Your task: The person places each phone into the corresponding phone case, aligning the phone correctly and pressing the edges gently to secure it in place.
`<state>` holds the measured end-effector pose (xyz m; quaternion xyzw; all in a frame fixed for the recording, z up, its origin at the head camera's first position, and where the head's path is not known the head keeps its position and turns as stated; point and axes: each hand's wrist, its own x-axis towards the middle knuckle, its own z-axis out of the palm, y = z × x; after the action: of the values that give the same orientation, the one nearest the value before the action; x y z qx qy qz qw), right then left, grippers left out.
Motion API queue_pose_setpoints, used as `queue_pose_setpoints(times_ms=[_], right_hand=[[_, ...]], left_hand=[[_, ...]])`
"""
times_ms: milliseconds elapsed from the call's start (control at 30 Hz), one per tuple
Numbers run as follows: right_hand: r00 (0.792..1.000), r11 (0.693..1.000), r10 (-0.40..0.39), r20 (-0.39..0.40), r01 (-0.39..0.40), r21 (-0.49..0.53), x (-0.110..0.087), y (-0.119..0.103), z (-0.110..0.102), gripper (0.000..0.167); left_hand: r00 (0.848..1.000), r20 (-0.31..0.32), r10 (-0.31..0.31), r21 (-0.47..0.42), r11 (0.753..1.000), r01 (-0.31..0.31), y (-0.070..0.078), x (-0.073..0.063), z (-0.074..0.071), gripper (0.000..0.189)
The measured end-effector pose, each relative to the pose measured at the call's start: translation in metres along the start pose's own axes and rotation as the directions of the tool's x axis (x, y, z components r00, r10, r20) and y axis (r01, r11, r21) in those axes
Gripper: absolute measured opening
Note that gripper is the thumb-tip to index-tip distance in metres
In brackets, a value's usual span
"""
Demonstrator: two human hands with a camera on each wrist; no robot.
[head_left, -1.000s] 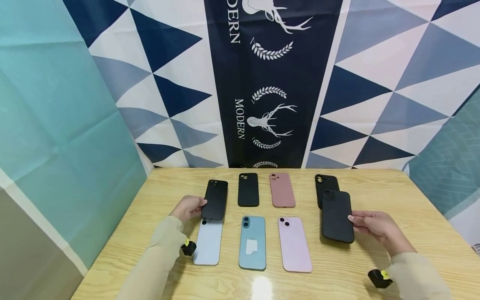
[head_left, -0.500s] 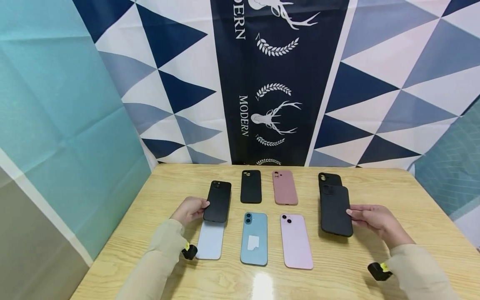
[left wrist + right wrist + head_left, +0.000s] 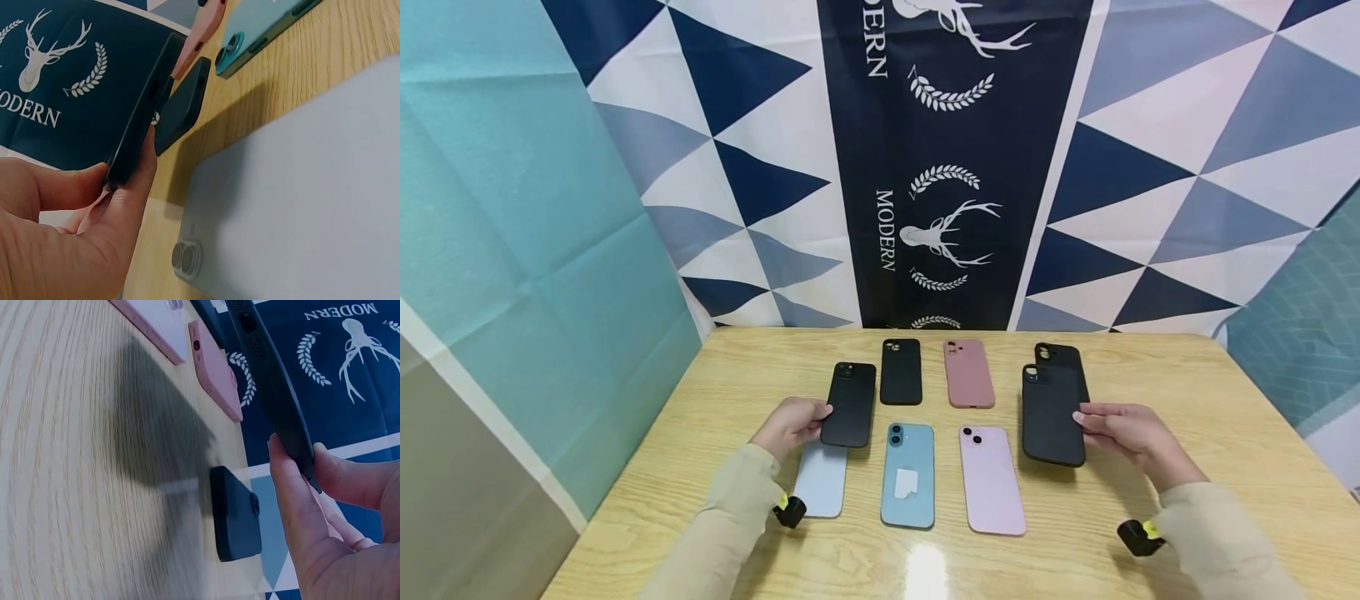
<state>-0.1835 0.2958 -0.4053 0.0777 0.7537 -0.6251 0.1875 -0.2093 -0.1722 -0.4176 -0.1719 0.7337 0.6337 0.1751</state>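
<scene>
Between thumb and fingers, my left hand (image 3: 793,423) pinches the left edge of a black phone (image 3: 850,404), lifted over the upper part of a white phone (image 3: 821,483). In the left wrist view the black phone (image 3: 140,112) appears nearly edge-on. On the right, my right hand (image 3: 1126,432) pinches the right edge of a black phone case (image 3: 1054,415) with a camera cutout. This case is raised above the table and partly covers another black case (image 3: 1073,362). The right wrist view shows the held case's (image 3: 272,381) bottom edge with its port opening.
Lying on the wooden table (image 3: 700,467) are a black case (image 3: 901,372) and a pink case (image 3: 968,373) at the back. In front of them lie a blue phone (image 3: 917,454) with a white sticker and a pale pink phone (image 3: 992,482). A patterned cloth (image 3: 760,108) hangs behind.
The left hand has moved right with the black phone, uncovering part of the table at its left. The right hand has shifted left with the black case, which has turned slightly.
</scene>
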Motion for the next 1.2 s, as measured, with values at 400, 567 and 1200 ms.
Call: queue_pose_setpoints(times_ms=[400,567,1200], right_hand=[[0.999,0.999,-0.022,-0.029,0.021,-0.047,0.0,-0.005,0.021,0.062],[0.999,0.999,-0.028,-0.022,0.028,-0.018,0.0,-0.003,0.032,0.06],[0.997,0.996,-0.069,0.034,0.067,0.061,-0.002,-0.005,0.063,0.054]], left_hand=[[0.999,0.015,0.032,-0.068,0.997,-0.031,0.003,0.0,0.013,0.039],[0.999,0.032,0.033,-0.07,0.997,-0.03,0.005,-0.001,0.02,0.038],[0.994,0.086,0.061,-0.091,0.994,-0.053,0.005,-0.017,0.048,0.037]])
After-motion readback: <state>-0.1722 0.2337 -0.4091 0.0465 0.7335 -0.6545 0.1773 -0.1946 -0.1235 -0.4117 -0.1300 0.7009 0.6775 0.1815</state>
